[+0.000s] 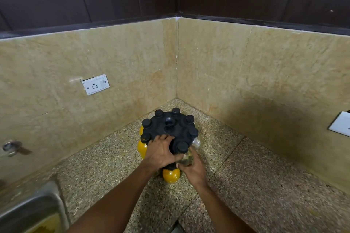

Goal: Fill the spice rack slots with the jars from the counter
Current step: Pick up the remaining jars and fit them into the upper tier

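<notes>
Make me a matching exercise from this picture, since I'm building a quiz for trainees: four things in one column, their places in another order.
Things:
1. left hand
2. right hand
3. wall socket
4. sink

Places:
a. bottom left corner of the view
b. on the rack's black top
c. on the left wall
d. around a clear jar at the rack's near side

Pairs: 1-b, 2-d, 3-c, 4-a
</notes>
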